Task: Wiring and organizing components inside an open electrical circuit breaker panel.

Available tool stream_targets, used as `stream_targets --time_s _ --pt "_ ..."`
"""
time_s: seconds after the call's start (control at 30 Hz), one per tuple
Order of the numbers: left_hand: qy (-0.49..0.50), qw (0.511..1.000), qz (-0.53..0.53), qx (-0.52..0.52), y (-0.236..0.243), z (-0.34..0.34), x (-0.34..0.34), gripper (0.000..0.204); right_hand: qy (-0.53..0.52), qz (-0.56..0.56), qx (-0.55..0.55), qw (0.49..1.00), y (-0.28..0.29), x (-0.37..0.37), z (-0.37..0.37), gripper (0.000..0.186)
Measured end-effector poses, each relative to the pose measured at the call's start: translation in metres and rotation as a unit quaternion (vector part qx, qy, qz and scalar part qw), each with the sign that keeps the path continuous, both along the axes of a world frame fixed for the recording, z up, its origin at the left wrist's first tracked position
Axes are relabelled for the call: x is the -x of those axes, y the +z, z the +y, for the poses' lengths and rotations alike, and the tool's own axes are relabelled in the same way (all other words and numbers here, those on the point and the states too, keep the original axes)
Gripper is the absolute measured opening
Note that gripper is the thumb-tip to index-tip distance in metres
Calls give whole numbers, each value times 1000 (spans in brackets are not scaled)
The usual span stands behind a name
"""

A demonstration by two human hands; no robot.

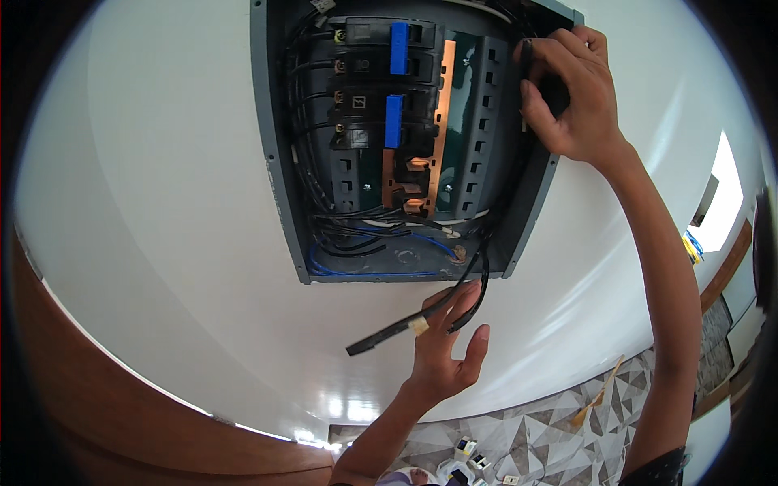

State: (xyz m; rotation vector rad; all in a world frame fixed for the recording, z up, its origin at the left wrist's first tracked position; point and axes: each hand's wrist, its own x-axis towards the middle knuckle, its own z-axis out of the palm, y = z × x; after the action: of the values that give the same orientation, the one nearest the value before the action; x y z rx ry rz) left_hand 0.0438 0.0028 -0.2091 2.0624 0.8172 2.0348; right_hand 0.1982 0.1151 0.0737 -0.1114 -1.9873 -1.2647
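Observation:
A grey metal breaker panel box [267,146] is set in the white wall. Several black circuit breakers [361,103] with blue levers [393,121] sit inside, left of a copper busbar [445,105]. At the box's upper right edge, my right hand [579,105] pinches a black wire [527,58] between thumb and fingers. Below the box is my left hand [444,356], fingers stretched up and thumb apart. Two loose black cables hang out over its fingers; the longer cable [381,336] carries a pale tag [418,326]. The left fingertips are partly hidden behind them.
Black wires and a thin blue wire [324,270] lie along the box's bottom. Below is a patterned tile floor [535,437] with a broom-like tool [596,401] and small boxed items [466,448]. Brown wood [121,389] borders the wall at lower left.

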Motion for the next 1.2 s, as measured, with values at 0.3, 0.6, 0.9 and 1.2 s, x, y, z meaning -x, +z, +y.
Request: stream_targets --time_s 0.3,0.6,0.9,1.2 --pt "41 984 -175 -13 7 17 19 23 -9 22 -5 1000 -1 -1 0 37" --pt "-42 947 -285 140 36 14 32 29 0 23 -3 1000 -1 1 -2 37" --pt "-68 953 -263 132 37 9 42 35 -18 11 12 1000 0 1 -5 34" --pt "-102 965 -223 96 21 11 38 26 12 -6 -15 1000 0 0 1 36"
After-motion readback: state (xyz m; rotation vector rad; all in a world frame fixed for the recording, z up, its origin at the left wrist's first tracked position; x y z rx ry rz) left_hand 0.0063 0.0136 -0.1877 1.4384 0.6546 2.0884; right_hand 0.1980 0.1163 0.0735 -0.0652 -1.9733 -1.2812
